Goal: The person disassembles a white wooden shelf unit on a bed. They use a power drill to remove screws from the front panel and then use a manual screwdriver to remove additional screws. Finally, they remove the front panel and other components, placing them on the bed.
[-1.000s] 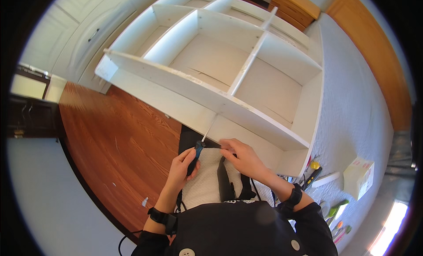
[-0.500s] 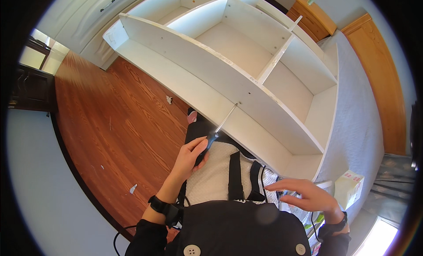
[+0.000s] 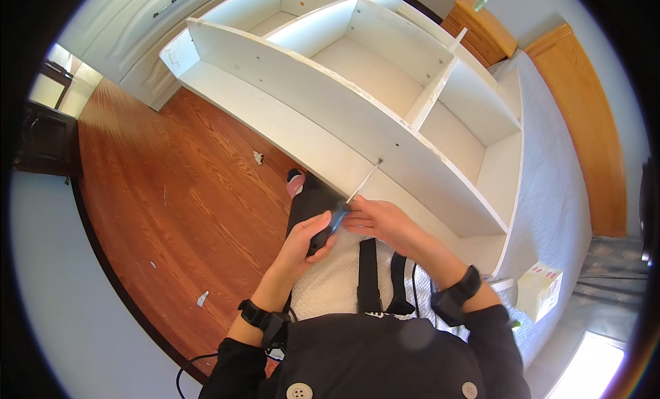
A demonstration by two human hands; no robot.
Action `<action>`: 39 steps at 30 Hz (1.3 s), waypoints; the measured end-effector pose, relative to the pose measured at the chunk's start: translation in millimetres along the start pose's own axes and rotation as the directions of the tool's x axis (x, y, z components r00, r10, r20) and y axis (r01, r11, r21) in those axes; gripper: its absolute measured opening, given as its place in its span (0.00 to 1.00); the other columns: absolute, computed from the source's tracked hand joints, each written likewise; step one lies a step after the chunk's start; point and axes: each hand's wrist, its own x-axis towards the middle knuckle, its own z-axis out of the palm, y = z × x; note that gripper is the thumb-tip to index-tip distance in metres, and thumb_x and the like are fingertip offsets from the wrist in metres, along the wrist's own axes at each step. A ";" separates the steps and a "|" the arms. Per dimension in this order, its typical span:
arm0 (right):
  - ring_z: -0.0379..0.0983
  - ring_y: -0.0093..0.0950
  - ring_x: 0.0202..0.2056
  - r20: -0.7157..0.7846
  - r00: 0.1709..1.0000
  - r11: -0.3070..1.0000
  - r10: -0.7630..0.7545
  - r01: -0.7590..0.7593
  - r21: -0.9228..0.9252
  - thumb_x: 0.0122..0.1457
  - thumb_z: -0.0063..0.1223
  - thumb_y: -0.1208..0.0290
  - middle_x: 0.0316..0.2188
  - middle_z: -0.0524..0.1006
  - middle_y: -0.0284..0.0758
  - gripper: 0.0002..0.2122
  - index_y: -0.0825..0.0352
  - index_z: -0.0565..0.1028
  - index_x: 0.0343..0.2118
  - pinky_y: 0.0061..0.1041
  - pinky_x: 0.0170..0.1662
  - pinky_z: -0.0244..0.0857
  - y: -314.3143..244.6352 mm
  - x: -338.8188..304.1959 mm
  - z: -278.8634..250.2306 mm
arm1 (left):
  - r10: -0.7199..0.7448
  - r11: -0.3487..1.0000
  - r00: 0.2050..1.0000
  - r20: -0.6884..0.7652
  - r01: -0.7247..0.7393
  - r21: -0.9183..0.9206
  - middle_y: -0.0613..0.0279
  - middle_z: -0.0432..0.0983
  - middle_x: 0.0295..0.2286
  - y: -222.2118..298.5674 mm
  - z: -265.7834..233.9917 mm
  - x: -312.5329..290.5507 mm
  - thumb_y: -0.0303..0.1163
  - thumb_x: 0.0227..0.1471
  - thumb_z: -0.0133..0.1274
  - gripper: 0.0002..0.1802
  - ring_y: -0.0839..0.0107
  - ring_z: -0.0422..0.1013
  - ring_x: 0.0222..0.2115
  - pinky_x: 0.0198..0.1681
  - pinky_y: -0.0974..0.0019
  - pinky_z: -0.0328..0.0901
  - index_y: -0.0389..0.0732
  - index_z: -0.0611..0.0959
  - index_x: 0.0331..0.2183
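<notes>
My left hand [image 3: 301, 239] is wrapped round the blue and black handle of a screwdriver [image 3: 337, 219]. My right hand [image 3: 383, 222] closes its fingers on the front of that handle, where the thin metal shaft begins. The shaft slants up and away, its tip against a small fitting [image 3: 379, 161] in the long board of a white shelf unit [image 3: 302, 114]. Whether the tip sits in a slot is too small to tell. The unit lies on its side in front of me, its open compartments facing up.
A white carton [image 3: 540, 292] stands on the pale bed cover [image 3: 550, 213] at the right. Wooden floor [image 3: 158, 193] with paper scraps [image 3: 202, 298] spreads to the left. White cabinet doors [image 3: 117, 28] are at the far left, a wooden bedside cabinet [image 3: 474, 29] far right.
My right hand has come in from the right and taken hold of the front of the screwdriver handle. My left hand keeps its grip, and the tip stays at the fitting.
</notes>
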 end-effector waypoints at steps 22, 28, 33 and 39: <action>0.75 0.29 0.41 -0.280 0.782 0.739 -0.557 0.312 -0.597 0.62 0.49 0.67 0.39 0.78 0.38 0.12 0.69 0.74 0.43 0.25 0.44 0.68 -27.7 -49.6 -19.8 | 0.566 0.062 0.819 0.091 -0.152 0.986 0.48 0.71 0.14 -10.1 37.8 22.2 0.39 0.55 0.52 0.16 0.50 0.69 0.15 0.18 0.55 0.62 0.34 0.75 0.30; 0.73 0.34 0.26 -0.122 0.346 0.133 -0.930 0.006 -0.991 0.54 0.59 0.63 0.24 0.76 0.41 0.12 0.68 0.76 0.32 0.26 0.28 0.64 -70.0 -62.1 -82.8 | 0.354 0.521 0.934 -0.053 -0.149 0.840 0.60 0.66 0.10 -7.2 34.3 38.7 0.51 0.57 0.48 0.23 0.61 0.61 0.07 0.12 0.61 0.56 0.39 0.73 0.24; 0.60 0.42 0.13 -0.200 0.399 0.167 -0.895 -0.116 -0.979 0.52 0.61 0.58 0.11 0.66 0.41 0.17 0.68 0.73 0.19 0.33 0.18 0.54 -54.4 -46.6 -87.6 | -0.420 0.906 0.893 0.164 0.423 0.016 0.74 0.49 0.08 -9.4 23.1 42.3 0.65 0.56 0.37 0.31 0.80 0.46 0.05 0.07 0.72 0.42 0.46 0.68 0.22; 0.63 0.40 0.14 -0.193 0.409 0.141 -0.892 -0.155 -0.978 0.53 0.60 0.59 0.11 0.66 0.40 0.16 0.67 0.72 0.19 0.32 0.19 0.56 -56.9 -50.1 -84.9 | -0.423 0.747 0.755 0.501 0.603 -0.279 0.72 0.51 0.07 -10.2 24.5 47.8 0.65 0.57 0.34 0.33 0.78 0.44 0.03 0.07 0.72 0.43 0.43 0.69 0.24</action>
